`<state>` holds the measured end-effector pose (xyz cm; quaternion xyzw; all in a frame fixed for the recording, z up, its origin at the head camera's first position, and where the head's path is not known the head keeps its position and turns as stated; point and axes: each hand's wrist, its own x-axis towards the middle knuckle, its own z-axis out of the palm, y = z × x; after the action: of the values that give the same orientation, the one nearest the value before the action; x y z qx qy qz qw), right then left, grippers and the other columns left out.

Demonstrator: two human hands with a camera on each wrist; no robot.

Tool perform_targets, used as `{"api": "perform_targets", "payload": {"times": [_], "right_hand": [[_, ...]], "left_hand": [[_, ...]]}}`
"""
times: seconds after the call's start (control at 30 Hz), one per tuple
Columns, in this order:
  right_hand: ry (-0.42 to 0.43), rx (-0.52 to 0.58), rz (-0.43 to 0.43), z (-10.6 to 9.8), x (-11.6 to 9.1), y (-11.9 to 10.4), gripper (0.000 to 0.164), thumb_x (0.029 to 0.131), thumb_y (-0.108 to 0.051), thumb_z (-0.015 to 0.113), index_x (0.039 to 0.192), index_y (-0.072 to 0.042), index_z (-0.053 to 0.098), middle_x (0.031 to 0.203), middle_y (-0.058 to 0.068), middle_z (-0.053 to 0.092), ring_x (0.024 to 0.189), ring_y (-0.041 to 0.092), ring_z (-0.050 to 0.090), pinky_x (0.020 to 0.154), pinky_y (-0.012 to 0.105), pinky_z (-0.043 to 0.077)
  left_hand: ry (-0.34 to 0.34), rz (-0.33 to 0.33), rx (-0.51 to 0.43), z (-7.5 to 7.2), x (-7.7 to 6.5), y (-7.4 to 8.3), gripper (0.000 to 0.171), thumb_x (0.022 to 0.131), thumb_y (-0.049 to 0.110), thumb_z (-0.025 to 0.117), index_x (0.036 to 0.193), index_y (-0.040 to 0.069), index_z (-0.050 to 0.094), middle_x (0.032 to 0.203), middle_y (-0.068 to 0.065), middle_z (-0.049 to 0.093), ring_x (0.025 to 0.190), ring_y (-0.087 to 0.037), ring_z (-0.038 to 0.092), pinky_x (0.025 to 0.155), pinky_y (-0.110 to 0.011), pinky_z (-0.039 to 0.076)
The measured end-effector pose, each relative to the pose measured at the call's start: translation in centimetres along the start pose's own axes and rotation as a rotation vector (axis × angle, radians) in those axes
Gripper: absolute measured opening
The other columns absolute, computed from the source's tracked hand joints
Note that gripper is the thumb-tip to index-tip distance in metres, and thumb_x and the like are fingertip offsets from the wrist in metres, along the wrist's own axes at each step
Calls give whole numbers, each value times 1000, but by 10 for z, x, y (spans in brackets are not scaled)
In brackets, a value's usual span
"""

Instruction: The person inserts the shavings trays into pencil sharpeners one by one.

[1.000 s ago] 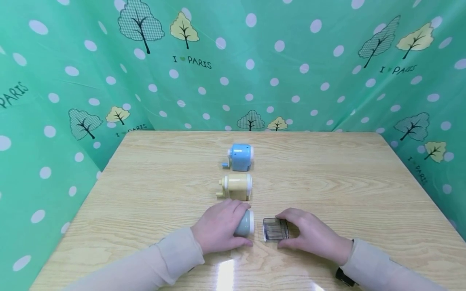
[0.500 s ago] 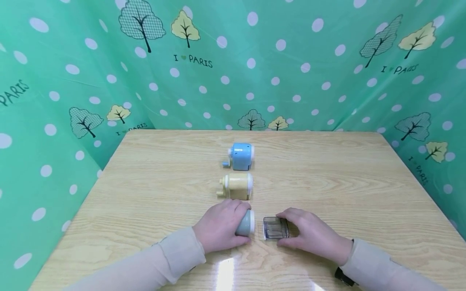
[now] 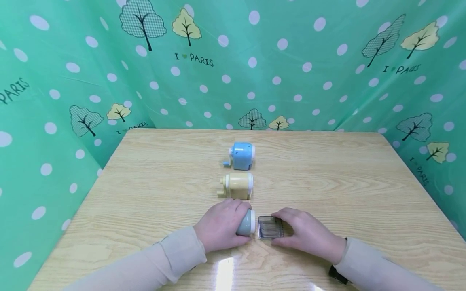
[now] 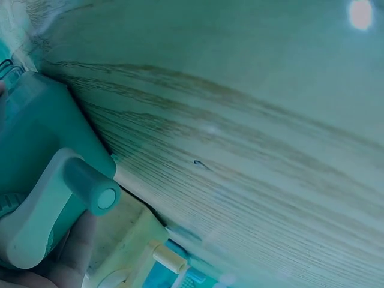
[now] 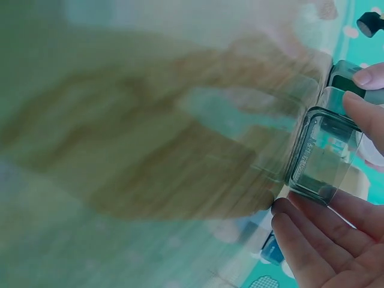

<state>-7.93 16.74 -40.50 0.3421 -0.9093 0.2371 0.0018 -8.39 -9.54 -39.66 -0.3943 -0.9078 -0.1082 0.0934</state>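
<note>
My left hand [image 3: 222, 226] grips a grey-green crank pencil sharpener [image 3: 246, 223] on the table, covering most of its body. Its white front faces right. The left wrist view shows its crank handle [image 4: 45, 207] close up, with fingers under the body. My right hand [image 3: 309, 234] pinches a smoky clear shavings drawer [image 3: 270, 227] by its sides, between thumb and fingers. A narrow gap separates the drawer from the sharpener's front. In the right wrist view the see-through drawer [image 5: 324, 156] stands between the thumb and the fingertips.
A cream crank sharpener [image 3: 238, 186] stands just beyond the left hand. Behind it is a blue one [image 3: 242, 156], its crank also on the left. The wooden table [image 3: 327, 173] ends at a green dotted curtain [image 3: 204, 97].
My right hand has moved left with the drawer, narrowing the gap to the sharpener. The left hand and the sharpener stay nearly in place.
</note>
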Motion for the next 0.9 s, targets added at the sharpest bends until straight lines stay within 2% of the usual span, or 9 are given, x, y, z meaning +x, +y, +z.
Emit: {"api": "perform_targets", "payload": {"times": [0.4, 0.9], "right_hand": [[7, 3, -33, 4, 8, -5, 64, 76, -46, 79, 116, 3, 71, 106, 9, 74, 93, 19, 70, 83, 38, 60], [-1, 16, -57, 7, 15, -9, 65, 77, -48, 77, 117, 3, 70, 107, 11, 74, 93, 20, 70, 82, 37, 60]], "left_hand": [[45, 17, 13, 2, 0, 0, 65, 73, 51, 78, 116, 6, 61, 102, -5, 67, 85, -18, 61, 76, -30, 56], [51, 17, 17, 3, 0, 0, 64, 73, 51, 78, 115, 6, 62, 100, -4, 66, 84, -18, 60, 75, -30, 56]]}}
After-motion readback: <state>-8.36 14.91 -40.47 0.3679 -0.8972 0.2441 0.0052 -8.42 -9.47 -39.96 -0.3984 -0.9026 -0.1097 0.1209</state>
